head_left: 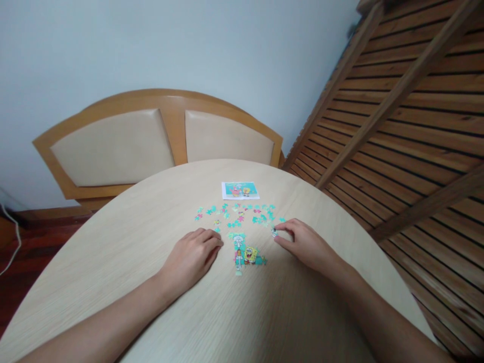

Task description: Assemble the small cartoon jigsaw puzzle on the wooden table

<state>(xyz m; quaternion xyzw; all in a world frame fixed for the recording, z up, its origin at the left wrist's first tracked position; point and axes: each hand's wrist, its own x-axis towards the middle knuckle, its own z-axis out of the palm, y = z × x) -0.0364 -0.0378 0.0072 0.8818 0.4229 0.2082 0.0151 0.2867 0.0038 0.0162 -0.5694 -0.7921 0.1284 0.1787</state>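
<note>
My right hand (302, 239) pinches a small puzzle piece (274, 232) between thumb and forefinger, just above or on the table. To the left, my left hand (196, 250) rests on the table with its fingers curled together, and no piece shows in it. Between the hands lies a partly joined puzzle (250, 254), with a grey-green cartoon figure at its left and a yellow square one beside it. Beyond the hands, loose puzzle pieces (241, 218), mostly turquoise with some pink and yellow, lie scattered in a band.
A picture card (242, 190) of the cartoon scene lies flat behind the loose pieces. All of this is on a round pale wooden table (151, 222). A padded wooden chair back (176, 126) rises beyond it, and a slatted wooden panel (397, 126) stands at the right.
</note>
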